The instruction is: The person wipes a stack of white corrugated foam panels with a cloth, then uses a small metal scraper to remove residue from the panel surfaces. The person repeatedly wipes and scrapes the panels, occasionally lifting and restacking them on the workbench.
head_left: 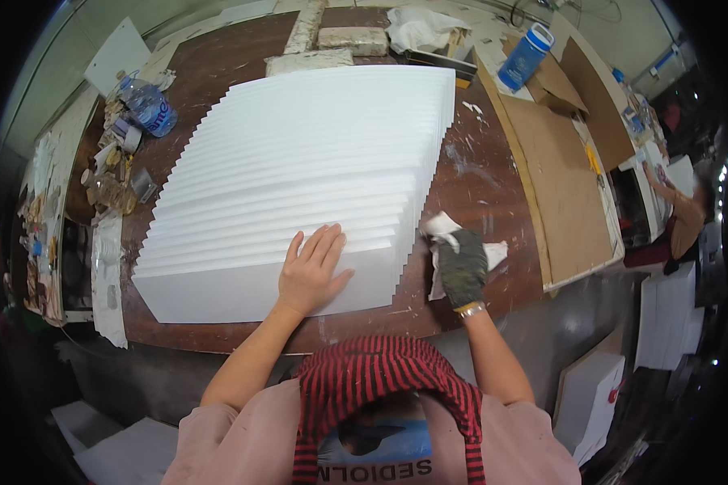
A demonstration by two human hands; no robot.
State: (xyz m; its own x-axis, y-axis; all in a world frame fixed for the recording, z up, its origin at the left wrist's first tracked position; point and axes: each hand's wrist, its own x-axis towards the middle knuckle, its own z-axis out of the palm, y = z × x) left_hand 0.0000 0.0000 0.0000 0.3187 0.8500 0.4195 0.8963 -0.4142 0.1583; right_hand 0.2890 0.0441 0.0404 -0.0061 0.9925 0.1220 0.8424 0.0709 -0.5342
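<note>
Presently, white sheets (299, 178) lie fanned in overlapping steps across the middle of the brown desk (493, 178). Left hand (311, 275), bare, rests flat on the sheets at the near end, fingers a little apart, grasping nothing. Right hand (463, 267), dark-gloved, is curled around a white cloth (496, 255) just right of the sheets. Clear bottle (150, 109) near the desk's left edge; blue bottle (526, 58) far right, beside cardboard (562, 89).
</note>
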